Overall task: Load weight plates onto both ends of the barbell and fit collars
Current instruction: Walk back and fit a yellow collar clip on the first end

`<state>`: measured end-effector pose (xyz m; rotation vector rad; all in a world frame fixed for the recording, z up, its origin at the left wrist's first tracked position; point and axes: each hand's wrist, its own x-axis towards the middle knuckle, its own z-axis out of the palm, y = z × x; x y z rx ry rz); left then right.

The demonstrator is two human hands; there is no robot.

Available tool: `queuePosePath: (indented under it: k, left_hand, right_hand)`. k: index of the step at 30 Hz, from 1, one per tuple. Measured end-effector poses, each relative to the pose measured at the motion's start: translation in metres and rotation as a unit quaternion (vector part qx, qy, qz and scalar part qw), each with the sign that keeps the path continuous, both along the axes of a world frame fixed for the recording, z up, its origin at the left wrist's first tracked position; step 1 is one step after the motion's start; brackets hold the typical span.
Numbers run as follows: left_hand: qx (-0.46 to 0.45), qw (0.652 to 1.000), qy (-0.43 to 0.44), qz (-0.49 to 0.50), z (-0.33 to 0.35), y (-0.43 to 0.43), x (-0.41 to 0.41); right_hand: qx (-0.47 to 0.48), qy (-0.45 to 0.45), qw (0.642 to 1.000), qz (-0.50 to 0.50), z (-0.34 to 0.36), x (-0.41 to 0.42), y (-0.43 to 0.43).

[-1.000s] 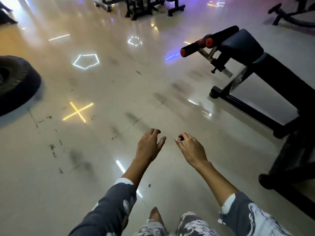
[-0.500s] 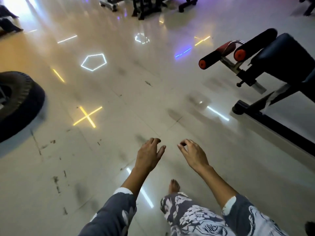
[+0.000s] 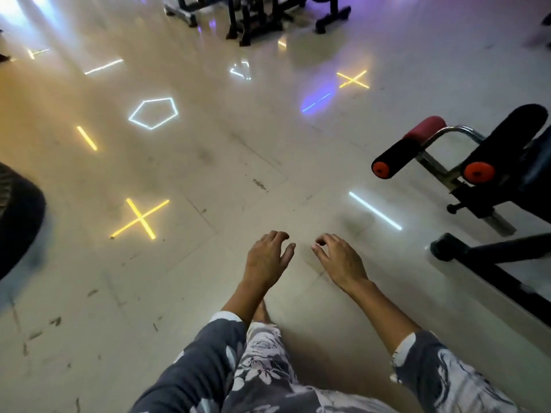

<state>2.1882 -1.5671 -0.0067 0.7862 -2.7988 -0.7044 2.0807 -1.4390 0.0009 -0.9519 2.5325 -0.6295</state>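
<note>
No barbell, weight plate or collar shows in the head view. My left hand hangs in front of me over the glossy floor, fingers loosely curled, holding nothing. My right hand is beside it, a short gap apart, fingers also loosely curled and empty. Both forearms reach out from grey patterned sleeves. One bare foot shows below my left wrist.
A black exercise bench with red-capped foam rollers stands at the right, its base bar low on the floor. A large black tyre lies at the left edge. Dark machine frames stand far ahead. Light reflections mark the floor.
The view has swung left and forward: the bench slid toward the right edge and the tyre toward the left edge. My legs have stepped. Both hands keep their loose, empty pose.
</note>
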Motion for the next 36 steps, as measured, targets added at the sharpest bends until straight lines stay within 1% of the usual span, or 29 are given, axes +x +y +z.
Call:
queuePosePath:
  k: [5, 8, 12, 16, 21, 26, 32, 36]
  left_hand:
    - [0.002, 0.998, -0.025, -0.059, 0.006, -0.113, -0.102]
    - [0.005, 0.996, -0.033, -0.083, 0.011, -0.169, -0.170]
    - [0.008, 0.988, -0.051, -0.143, 0.014, -0.216, -0.262]
    - [-0.006, 0.980, -0.062, -0.190, 0.010, -0.260, -0.380]
    - [-0.014, 0.970, -0.082, -0.230, 0.017, -0.293, -0.523]
    - [0.003, 0.966, -0.074, -0.249, 0.030, -0.310, -0.671]
    - [0.011, 0.957, -0.053, -0.285, 0.019, -0.334, -0.838]
    - [0.015, 0.945, -0.037, -0.326, 0.012, -0.353, -0.967]
  right_hand:
    - [0.033, -0.003, 0.999, -0.032, 0.011, -0.086, -0.102]
    - [0.020, 0.008, 0.998, -0.062, 0.021, -0.141, -0.152]
    - [0.004, 0.002, 0.993, -0.118, 0.017, -0.216, -0.191]
    - [-0.006, -0.001, 0.986, -0.168, 0.001, -0.321, -0.227]
    - [-0.020, -0.025, 0.973, -0.228, 0.000, -0.460, -0.257]
    - [-0.052, -0.023, 0.960, -0.276, 0.013, -0.595, -0.277]
    - [-0.030, -0.009, 0.958, -0.286, 0.009, -0.747, -0.298]
    - [-0.025, 0.001, 0.944, -0.329, 0.002, -0.859, -0.313]
